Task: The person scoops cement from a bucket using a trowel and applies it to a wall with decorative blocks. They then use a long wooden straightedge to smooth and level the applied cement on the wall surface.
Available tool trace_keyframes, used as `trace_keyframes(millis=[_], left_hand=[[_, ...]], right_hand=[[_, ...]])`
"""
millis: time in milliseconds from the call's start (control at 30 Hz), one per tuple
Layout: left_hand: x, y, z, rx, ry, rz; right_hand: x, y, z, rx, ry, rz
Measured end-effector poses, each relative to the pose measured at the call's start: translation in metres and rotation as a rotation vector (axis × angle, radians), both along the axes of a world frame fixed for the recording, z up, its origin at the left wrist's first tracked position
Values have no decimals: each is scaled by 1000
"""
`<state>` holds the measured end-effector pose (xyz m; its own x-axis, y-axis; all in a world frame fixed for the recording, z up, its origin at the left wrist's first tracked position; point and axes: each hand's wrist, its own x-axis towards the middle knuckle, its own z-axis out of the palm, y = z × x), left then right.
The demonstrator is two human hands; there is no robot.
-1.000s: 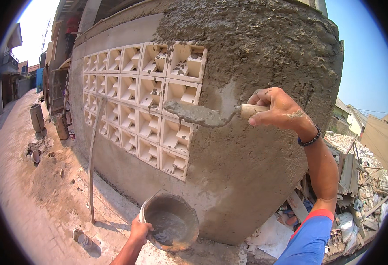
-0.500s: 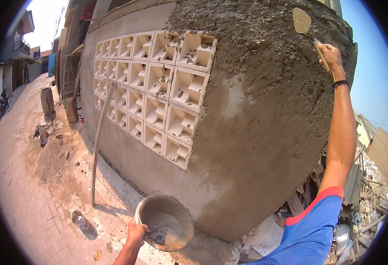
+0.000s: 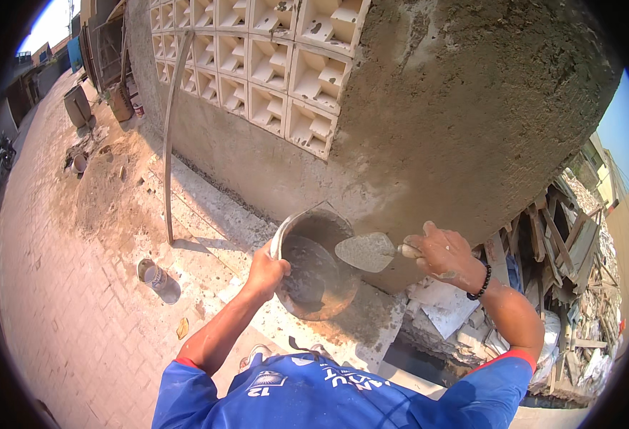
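Note:
My left hand grips the rim of a mortar-stained bucket, which is tilted and holds wet grey mortar. My right hand is closed around the handle of a pointing trowel. The trowel's blade reaches over the bucket's right rim, its flat face showing grey and wet. Most of the handle is hidden by my fingers. Beyond the bucket stands a wall coated in damp, rough plaster, with a panel of cream ventilation blocks set in it, spattered with mortar.
A long wooden strip leans against the wall. On the paving stands a small can, with a sand heap and a dark barrel farther off. Rubble and broken planks lie at the right, past the wall's corner.
My right hand has brought the trowel down from high on the wall to the bucket. The view has tilted down, and the bucket in my left hand now appears higher and farther right.

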<state>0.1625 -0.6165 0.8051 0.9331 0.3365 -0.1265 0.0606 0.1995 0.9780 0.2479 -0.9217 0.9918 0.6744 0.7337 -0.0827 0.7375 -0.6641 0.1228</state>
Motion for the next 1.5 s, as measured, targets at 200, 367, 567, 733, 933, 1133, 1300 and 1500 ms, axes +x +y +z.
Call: trace_keyframes(millis=[200,367,567,733,933,1133,1300,1500], left_hand=[[-12,-7,73,130,91,-72],[6,-20,67,148,-79,-83],[2,-10,70,104,75,-94],[0,5,66,-45,14,-25],[16,14,68,-98,-26,23],[11,30,67,-41,-65,139],[12,19,63,-59,-94,170],[-12,14,55,-100,-60,303]], right_hand=[[-9,46,-68,-91,-315,275],[14,9,-126,102,112,145],[7,7,-163,257,281,82],[10,21,-109,358,410,34],[44,20,-7,398,115,151],[50,35,177,398,-140,238],[50,30,321,638,-287,362],[144,41,451,961,-125,548]])
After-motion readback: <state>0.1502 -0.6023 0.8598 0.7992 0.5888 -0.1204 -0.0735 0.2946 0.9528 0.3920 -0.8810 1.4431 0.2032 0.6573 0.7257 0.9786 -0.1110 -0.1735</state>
